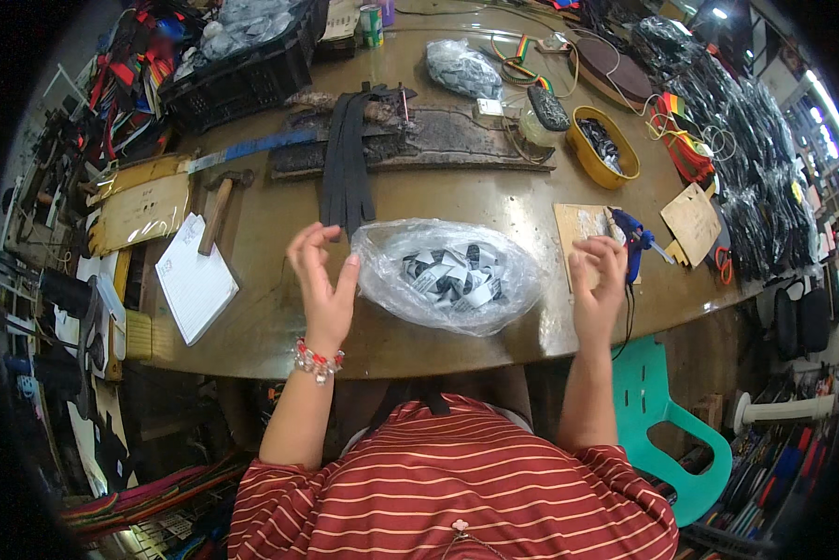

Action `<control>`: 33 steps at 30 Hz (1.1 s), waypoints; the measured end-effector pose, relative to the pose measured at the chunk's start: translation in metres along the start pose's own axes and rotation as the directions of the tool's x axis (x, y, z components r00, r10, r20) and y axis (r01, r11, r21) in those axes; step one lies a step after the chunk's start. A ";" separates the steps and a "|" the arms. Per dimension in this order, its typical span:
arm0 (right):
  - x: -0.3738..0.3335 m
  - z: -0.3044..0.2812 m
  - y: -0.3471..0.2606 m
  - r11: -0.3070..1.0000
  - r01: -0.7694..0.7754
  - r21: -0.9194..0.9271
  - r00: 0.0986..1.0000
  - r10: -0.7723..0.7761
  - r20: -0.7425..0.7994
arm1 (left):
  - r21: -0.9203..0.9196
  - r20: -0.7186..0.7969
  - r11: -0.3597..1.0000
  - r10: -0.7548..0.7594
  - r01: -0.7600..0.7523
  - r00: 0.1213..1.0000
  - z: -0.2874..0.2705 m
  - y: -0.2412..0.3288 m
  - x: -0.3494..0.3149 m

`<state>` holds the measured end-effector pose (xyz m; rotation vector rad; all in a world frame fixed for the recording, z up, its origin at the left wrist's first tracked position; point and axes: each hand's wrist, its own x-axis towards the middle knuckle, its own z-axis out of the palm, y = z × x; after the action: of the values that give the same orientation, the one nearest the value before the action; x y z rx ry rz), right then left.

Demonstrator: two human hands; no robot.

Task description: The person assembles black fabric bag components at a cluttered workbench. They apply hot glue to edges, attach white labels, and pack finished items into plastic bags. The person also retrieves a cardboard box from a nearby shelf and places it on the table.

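Observation:
A clear plastic bag (373, 271) lies on the table in front of me, its mouth spread wide. Inside it is a heap of small white-and-grey printed strips (457, 278), like fabric labels. My left hand (321, 289) is raised at the bag's left side, thumb apart from the fingers, holding nothing. On the other side, my right hand (597, 280) hovers just off the bag with loosely bent fingers and nothing visible in them. Behind that hand, a blue glue gun (632, 245) rests by a tan board (569, 245). Black straps (347, 159) hang toward the bag from behind.
Left of me are a hammer (218, 213) and a white paper pad (195, 285). A yellow tub (580, 161) of dark pieces, a second plastic bag (463, 67) and a black crate (242, 79) stand farther back. A green chair (648, 392) is at the right, below the table edge.

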<state>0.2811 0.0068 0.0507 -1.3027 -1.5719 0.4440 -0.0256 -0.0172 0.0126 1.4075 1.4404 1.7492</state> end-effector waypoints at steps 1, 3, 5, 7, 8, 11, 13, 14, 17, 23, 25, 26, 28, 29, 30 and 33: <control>0.002 -0.009 -0.015 0.991 0.114 -0.070 0.991 -0.108 0.082 | 0.197 0.028 0.970 0.140 -0.143 0.990 0.000 0.018 -0.001; 0.001 -0.009 -0.040 0.925 0.319 -0.205 0.930 -0.264 0.256 | 0.396 0.248 0.833 0.309 -0.387 0.918 0.015 0.050 -0.008; 0.001 0.003 -0.054 0.797 0.512 -0.320 0.823 -0.350 0.447 | 0.399 0.460 0.738 0.353 -0.545 0.815 0.046 0.067 -0.017; 0.002 0.008 -0.060 0.788 0.447 -0.422 0.849 -0.226 0.477 | 0.485 0.611 0.687 0.176 -0.541 0.772 0.066 0.073 -0.019; 0.002 0.007 -0.062 0.777 0.410 -0.478 0.844 -0.126 0.521 | 0.464 0.580 0.719 0.195 -0.517 0.791 0.067 0.073 -0.016; 0.006 -0.009 -0.063 0.785 0.261 -0.562 0.930 -0.048 0.365 | 0.375 0.582 0.827 0.141 -0.419 0.801 0.059 0.065 0.001; 0.008 -0.017 -0.064 0.841 0.285 -0.460 0.927 -0.120 0.356 | 0.254 0.553 0.917 0.123 -0.307 0.824 0.047 0.063 0.012; 0.009 -0.016 -0.064 0.888 0.262 -0.378 0.922 -0.114 0.370 | 0.234 0.597 0.943 0.054 -0.238 0.801 0.042 0.062 0.018; 0.005 0.010 -0.060 0.917 0.359 -0.176 0.843 -0.237 0.483 | 0.016 0.720 0.989 -0.115 0.148 0.684 0.039 0.064 0.025; -0.002 0.069 -0.053 0.971 0.237 0.020 0.777 -0.202 0.597 | -0.393 0.655 0.900 0.130 0.190 0.744 0.034 0.084 0.025; -0.005 0.075 -0.055 0.912 0.408 -0.037 0.711 -0.292 0.640 | -0.506 0.585 0.820 0.098 0.268 0.805 0.021 0.098 0.025; -0.007 0.082 -0.056 0.904 0.422 -0.070 0.715 -0.285 0.638 | -0.519 0.581 0.796 0.060 0.312 0.811 0.014 0.107 0.027; -0.011 0.090 -0.056 0.839 0.507 -0.195 0.729 -0.298 0.616 | -0.623 0.436 0.761 0.145 0.181 0.888 -0.001 0.123 0.032; -0.012 0.096 -0.054 0.805 0.534 -0.258 0.735 -0.291 0.613 | -0.718 0.368 0.665 0.111 0.207 0.923 -0.010 0.129 0.035; -0.013 0.097 -0.051 0.818 0.518 -0.249 0.747 -0.291 0.598 | -0.803 0.303 0.556 0.068 0.216 0.951 -0.021 0.134 0.038; -0.011 0.099 -0.039 0.819 0.462 -0.340 0.797 -0.216 0.564 | -0.979 0.115 0.189 0.227 0.072 0.967 -0.059 0.132 0.056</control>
<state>0.1755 0.0128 0.0339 -1.2485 -2.4361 0.1715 -0.0678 -0.0403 0.1602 0.8187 -0.1389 1.8360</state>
